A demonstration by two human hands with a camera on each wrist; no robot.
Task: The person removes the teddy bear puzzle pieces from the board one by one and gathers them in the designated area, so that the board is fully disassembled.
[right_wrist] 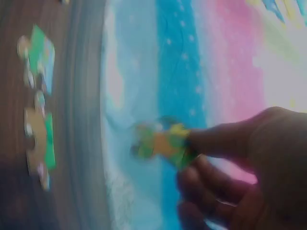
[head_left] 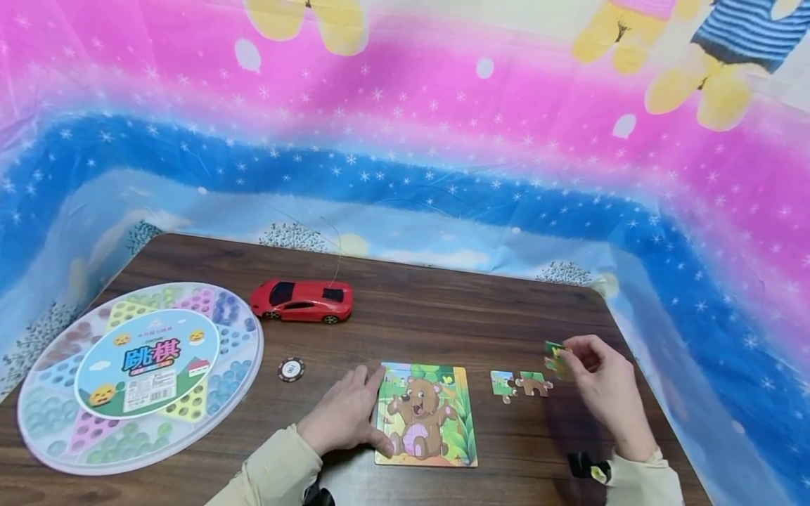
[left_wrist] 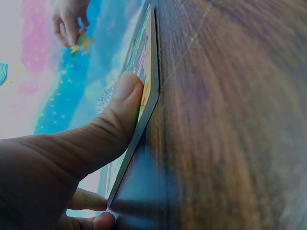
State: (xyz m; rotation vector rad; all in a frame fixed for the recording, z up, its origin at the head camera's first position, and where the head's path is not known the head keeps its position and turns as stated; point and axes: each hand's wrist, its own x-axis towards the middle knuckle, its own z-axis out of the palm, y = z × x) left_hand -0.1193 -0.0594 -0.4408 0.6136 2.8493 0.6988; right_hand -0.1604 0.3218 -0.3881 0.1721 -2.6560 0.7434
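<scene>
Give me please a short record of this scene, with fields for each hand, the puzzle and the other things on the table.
left hand: the left hand rests flat on the left edge of the puzzle board, thumb pressing on it
right hand: the right hand pinches one puzzle piece, lifted above the table
puzzle board: bear picture, lying flat on the wooden table
loose pieces: two loose pieces lie right of the board
other things: red toy car, round checkers box, small round chip

One high view, two close wrist views.
Your head camera looks down over the bench (head_left: 443,309); both wrist cameras sit low and close, sharing its puzzle board (left_wrist: 144,67) and loose pieces (right_wrist: 41,129).
</scene>
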